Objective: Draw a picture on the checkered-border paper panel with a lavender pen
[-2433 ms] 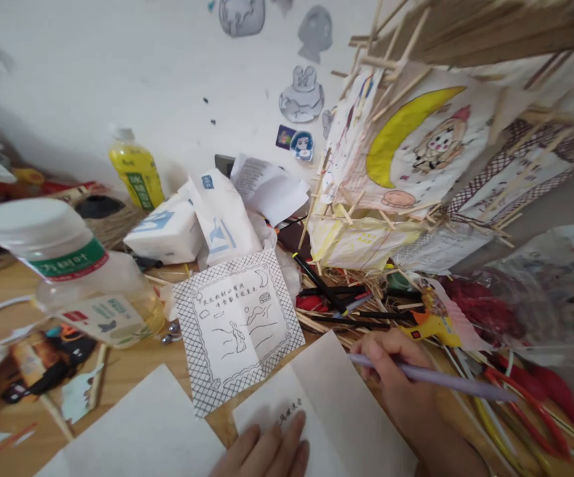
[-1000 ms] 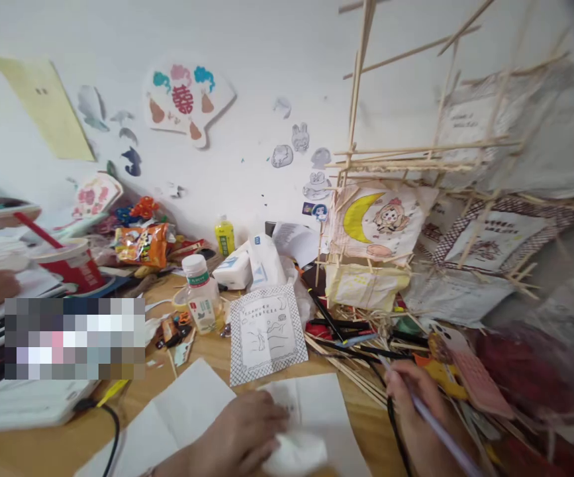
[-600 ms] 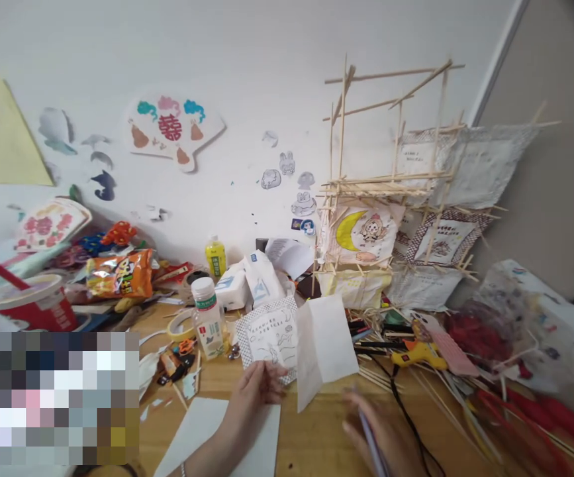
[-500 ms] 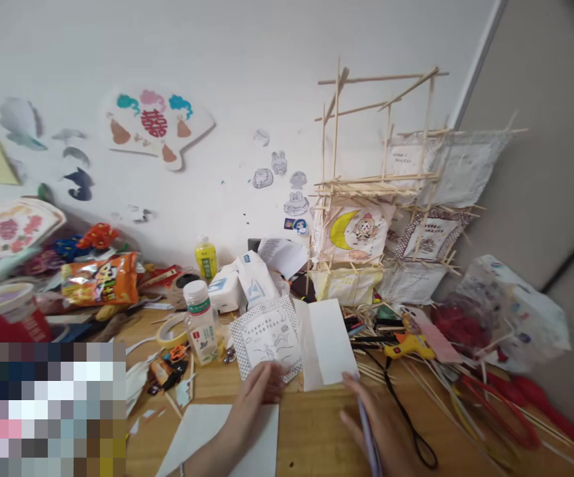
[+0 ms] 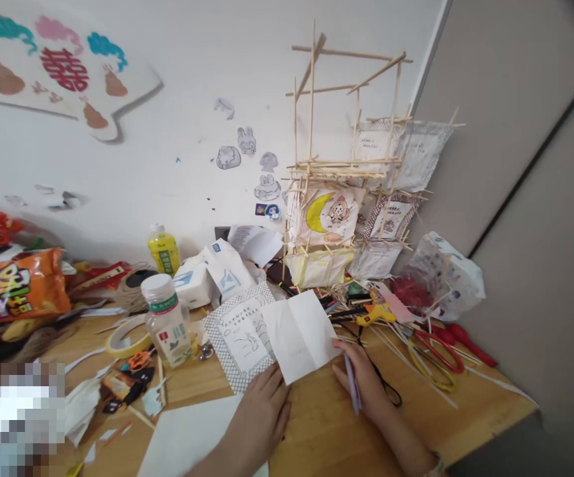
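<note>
A white folded sheet of paper [image 5: 300,334] lies creased down its middle, its left part over the right edge of a drawing with a checked border [image 5: 234,338]. My left hand [image 5: 263,404] rests flat at the sheet's lower left corner, fingers stretched out. At the sheet's right edge is my right hand [image 5: 361,374], with thumb and fingertips near its lower right corner. A slim lavender pen-like tool [image 5: 352,384] is tucked in that hand. Partly under my left forearm lies another blank white sheet [image 5: 182,430].
A stick frame [image 5: 311,165] hung with drawn panels stands at the back. Left are a plastic bottle [image 5: 167,324], a tape roll [image 5: 125,334] and paper scraps. A yellow glue gun [image 5: 377,311], red-handled scissors [image 5: 438,351] and loose sticks lie right.
The view has turned to the right. The folded sheet has tilted and slid left over the drawing's edge. My left hand has come to its lower corner, my right hand to its right edge.
</note>
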A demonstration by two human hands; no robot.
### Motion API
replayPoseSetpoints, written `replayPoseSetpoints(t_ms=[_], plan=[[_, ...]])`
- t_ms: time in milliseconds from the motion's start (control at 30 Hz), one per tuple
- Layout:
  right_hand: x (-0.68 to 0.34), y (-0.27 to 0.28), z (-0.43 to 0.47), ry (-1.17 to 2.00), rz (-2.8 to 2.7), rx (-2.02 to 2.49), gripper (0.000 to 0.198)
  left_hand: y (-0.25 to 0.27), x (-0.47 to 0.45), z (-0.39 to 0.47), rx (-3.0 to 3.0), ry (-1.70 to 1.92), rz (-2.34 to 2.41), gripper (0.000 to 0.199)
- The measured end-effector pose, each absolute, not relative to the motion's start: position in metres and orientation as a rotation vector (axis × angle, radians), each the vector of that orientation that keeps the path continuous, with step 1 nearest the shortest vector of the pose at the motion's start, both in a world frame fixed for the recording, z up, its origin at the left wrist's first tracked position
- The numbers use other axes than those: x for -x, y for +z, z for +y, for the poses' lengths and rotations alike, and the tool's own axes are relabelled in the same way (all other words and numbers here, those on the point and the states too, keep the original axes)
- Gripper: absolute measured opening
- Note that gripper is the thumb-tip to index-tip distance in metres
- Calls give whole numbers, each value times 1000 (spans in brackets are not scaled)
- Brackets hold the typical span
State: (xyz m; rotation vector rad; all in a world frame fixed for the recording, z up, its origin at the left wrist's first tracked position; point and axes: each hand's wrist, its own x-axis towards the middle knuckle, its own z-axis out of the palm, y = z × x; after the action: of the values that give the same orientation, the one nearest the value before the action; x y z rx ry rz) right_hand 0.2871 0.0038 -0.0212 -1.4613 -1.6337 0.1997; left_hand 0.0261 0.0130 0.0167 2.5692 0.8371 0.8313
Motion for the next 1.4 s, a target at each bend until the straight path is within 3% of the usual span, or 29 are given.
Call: replayPoseSetpoints(t_ms=[200, 433, 600, 967, 1133, 1400], plan=[[-302, -38, 13, 288, -1573, 1387, 37, 6, -25, 16, -2911, 888, 783, 50], [-316, -49, 19, 311, -1653, 1324, 41, -26, -28, 38, -3195, 946, 597, 54], [-308, -34, 10, 337, -1682, 1369, 43, -10, -30, 28, -3130, 838, 645, 58], [-312, -25, 10, 246, -1724, 1389, 25, -6, -41, 16, -2878, 930, 820, 20], [-312, -21, 11, 259, -1695, 1443, 23, -28, -46, 23, -2916, 1112, 754, 32], [-319, -24, 9, 277, -1720, 1467, 22, -67, -60, 37, -2968, 1320, 742, 29]])
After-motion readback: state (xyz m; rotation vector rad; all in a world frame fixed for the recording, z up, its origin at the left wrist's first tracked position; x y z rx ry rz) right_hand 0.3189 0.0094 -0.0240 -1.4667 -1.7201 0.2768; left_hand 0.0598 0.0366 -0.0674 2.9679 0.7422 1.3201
